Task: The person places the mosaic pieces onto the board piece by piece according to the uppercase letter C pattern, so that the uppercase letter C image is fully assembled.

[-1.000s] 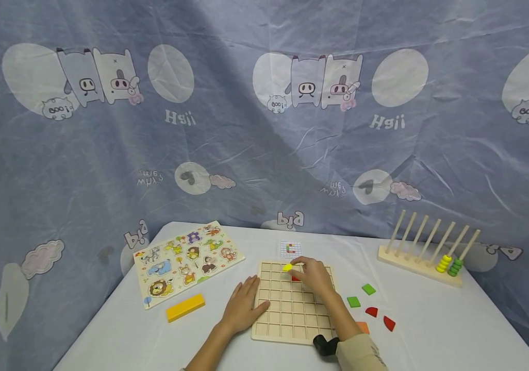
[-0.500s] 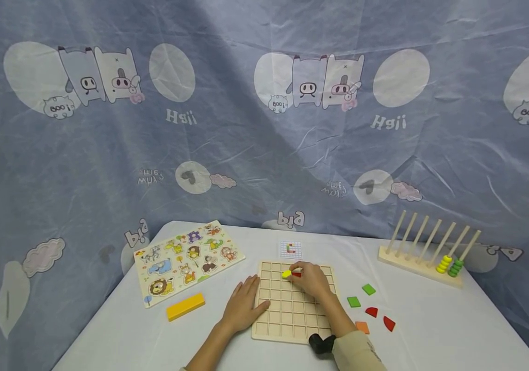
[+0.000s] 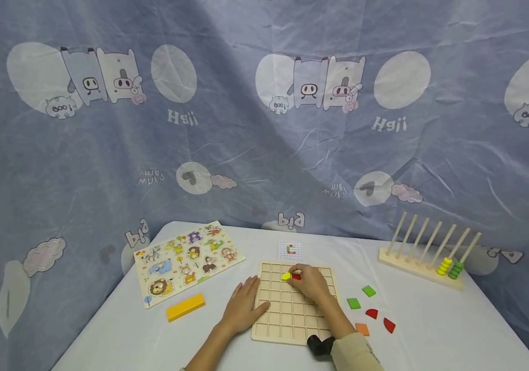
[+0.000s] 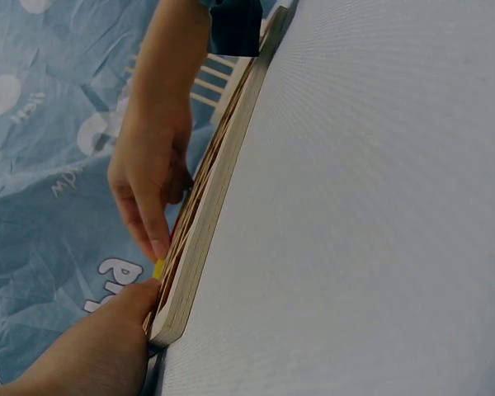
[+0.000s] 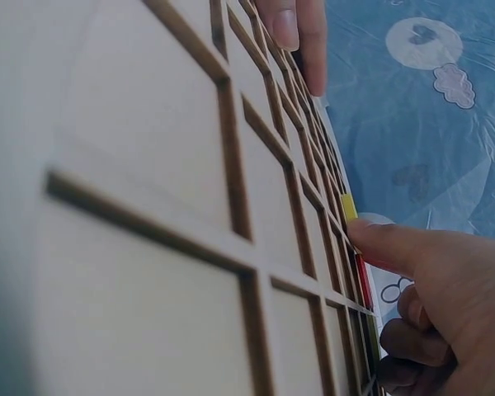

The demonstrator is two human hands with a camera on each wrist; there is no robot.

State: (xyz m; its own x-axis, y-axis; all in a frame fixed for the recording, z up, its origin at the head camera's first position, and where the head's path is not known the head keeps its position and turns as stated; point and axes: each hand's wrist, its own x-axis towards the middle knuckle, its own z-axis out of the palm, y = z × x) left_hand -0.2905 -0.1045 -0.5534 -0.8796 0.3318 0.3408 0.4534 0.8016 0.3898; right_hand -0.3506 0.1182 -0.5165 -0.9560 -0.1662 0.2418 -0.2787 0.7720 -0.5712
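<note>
A square wooden grid board [image 3: 275, 317] lies on the white table. My left hand [image 3: 242, 306] rests at its left edge, fingers extended and thumb over the rim. Over the far part of the board, my right hand [image 3: 313, 283] pinches a small yellow piece [image 3: 285, 276] at a grid cell. Just right of it sits a red piece [image 3: 296, 276], partly hidden by the fingers. In the right wrist view the thumb [image 5: 388, 245] touches the yellow piece [image 5: 349, 206]. The left wrist view shows the right fingertips down on the yellow piece [image 4: 158, 268].
Right of the board lie green squares [image 3: 353, 303], red quarter-round pieces [image 3: 389, 325] and an orange square [image 3: 362, 329]. A pattern card [image 3: 291, 250] lies behind the board. An animal puzzle [image 3: 190, 263] and yellow block [image 3: 185, 307] are left; a peg rack [image 3: 419, 268] stands right.
My right hand has brought the yellow piece slightly nearer and down onto the board, beside the red piece. The left hand has stayed in place.
</note>
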